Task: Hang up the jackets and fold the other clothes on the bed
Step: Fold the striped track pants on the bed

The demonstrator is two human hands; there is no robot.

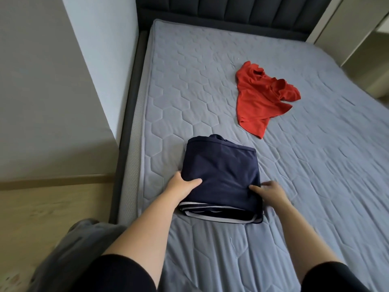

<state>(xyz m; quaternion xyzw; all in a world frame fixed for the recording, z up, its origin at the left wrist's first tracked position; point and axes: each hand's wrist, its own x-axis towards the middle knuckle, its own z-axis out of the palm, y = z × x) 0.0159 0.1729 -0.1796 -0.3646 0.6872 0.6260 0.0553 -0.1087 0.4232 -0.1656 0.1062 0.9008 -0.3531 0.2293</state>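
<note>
**Spotter:** What are your hands doing right now?

**Me:** Closest to me, my left hand (185,186) is gripping the left edge of the folded navy garment (223,175). The thumb is lying across the top and the fingers are curling under the fabric. My right hand (271,192) is touching the near right corner. Its thumb is resting on the cloth, but the fingers are blurring, so I cannot tell whether they are pinching or lying flat.

**Spotter:** And the bundle itself?

**Me:** It is sitting on the bed (189,102), near the left side and between my two hands. Its white-trimmed layers are facing me, and its longer side is running away from me toward the headboard (231,11).

**Spotter:** What is waiting beyond it?

**Me:** The red shirt (261,98) is lying crumpled and unfolded, well apart from the navy one, farther up and off to the right. Its long axis is running roughly toward and away from me, with what looks like the hem end nearer. I am judging the navy fold nearly finished, and my right hand is the nearer one for that reach.
</note>
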